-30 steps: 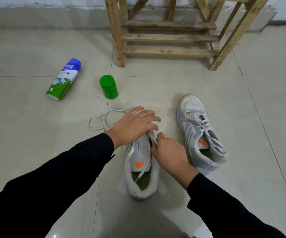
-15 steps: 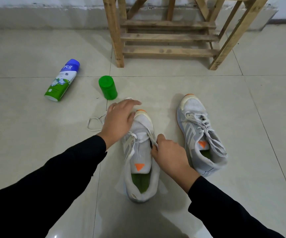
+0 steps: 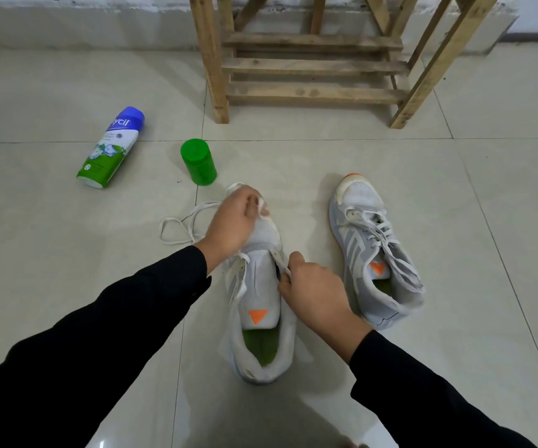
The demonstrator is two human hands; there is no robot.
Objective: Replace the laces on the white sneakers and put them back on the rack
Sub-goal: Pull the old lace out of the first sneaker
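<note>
A white sneaker [image 3: 261,295] with an orange triangle on its tongue and a green insole lies on the tiled floor in front of me. My left hand [image 3: 233,221] is over its toe and pinches a loose white lace [image 3: 180,224] that trails in loops to the left. My right hand [image 3: 313,295] grips the sneaker's right eyelet edge, pinching the lace there. A second white sneaker [image 3: 374,250], fully laced, lies to the right. The wooden shoe rack [image 3: 309,63] stands behind them.
A green cap [image 3: 198,161] stands on the floor just beyond the lace. A blue, white and green spray can [image 3: 110,148] lies on its side further left. A low grey wall ledge runs along the back.
My left hand has lifted off the sneaker's laces, moved toward the toe and closed on the loose lace. My right hand stays at the right eyelets.
</note>
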